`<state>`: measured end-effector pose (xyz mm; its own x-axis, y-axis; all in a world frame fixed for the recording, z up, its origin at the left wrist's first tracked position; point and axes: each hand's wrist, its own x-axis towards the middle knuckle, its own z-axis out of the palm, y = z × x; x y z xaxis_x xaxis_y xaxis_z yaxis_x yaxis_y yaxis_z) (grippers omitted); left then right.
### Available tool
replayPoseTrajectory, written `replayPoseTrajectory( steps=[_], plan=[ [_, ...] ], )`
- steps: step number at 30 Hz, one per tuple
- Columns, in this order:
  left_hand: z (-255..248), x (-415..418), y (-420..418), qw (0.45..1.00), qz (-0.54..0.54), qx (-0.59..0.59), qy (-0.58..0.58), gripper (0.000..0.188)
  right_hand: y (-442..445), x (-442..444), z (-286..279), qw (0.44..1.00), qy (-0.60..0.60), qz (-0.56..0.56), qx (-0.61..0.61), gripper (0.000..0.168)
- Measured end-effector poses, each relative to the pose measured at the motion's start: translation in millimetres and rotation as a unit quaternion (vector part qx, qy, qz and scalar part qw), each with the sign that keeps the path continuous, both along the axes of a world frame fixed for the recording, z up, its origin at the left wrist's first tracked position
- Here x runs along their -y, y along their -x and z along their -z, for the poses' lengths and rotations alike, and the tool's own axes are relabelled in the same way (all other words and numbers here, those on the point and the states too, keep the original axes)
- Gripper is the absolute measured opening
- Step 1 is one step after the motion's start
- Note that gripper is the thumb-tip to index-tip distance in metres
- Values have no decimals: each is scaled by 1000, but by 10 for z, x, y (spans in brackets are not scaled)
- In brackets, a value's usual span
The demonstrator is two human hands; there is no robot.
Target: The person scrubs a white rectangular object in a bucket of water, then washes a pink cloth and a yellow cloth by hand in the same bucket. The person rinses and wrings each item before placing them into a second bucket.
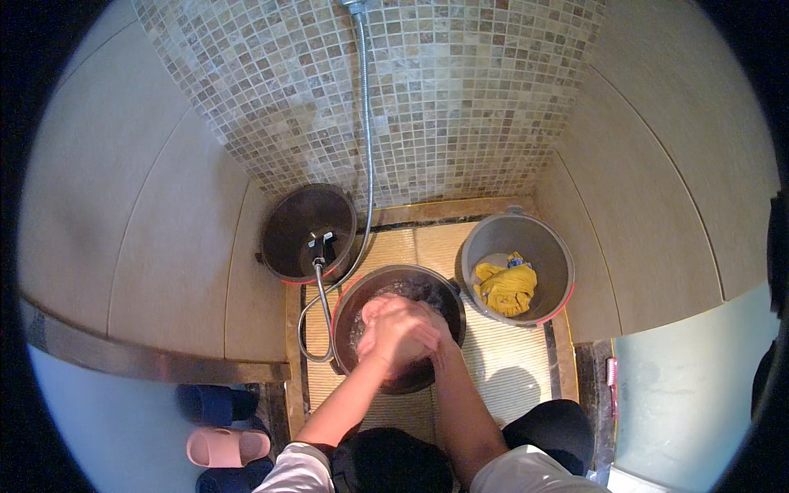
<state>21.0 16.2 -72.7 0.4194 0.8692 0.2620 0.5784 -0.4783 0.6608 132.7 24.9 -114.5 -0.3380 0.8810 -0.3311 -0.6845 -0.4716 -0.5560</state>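
Both hands are together over a dark bucket (456, 311) that holds sudsy water and dark cloth (431, 293). My left hand (400, 326) lies across the top, against a wet pink cloth (375, 308). My right hand (441, 330) is at the right of the same bundle, partly hidden and blurred. Which fingers grip the cloth is not plain. To the right, a grey bucket (558, 259) holds a crumpled yellow cloth (508, 288) with a bit of blue patterned fabric. At the left, a black shower head (318, 248) rests in another dark bucket (271, 215).
A metal shower hose (365, 111) hangs down the mosaic wall (462, 111) and loops onto the ribbed floor (394, 246). Pink slippers (216, 448) and dark slippers (206, 405) lie at lower left. A pink brush (612, 385) rests on the right ledge.
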Motion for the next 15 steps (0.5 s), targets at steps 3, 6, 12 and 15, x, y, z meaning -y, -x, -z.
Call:
replayPoseTrajectory(
  steps=[3, 6, 12, 15],
  plan=[
    [28, -137, 251, 995, -77, 63, -19, 24, 15, -31, -5, 994, 19, 10, 109, 29],
    [41, -86, 371, 985, -149, -4, 88, 26, 56, -118, -37, 954, -17, -24, 299, 32],
    [124, -167, 900, 928, 48, -2, 369, 31, 147, -145, -155, 747, -159, -112, 635, 42],
    [37, -228, 798, 921, -14, -53, 387, 39, 282, 115, -372, 582, -65, -153, 796, 44]
  ],
)
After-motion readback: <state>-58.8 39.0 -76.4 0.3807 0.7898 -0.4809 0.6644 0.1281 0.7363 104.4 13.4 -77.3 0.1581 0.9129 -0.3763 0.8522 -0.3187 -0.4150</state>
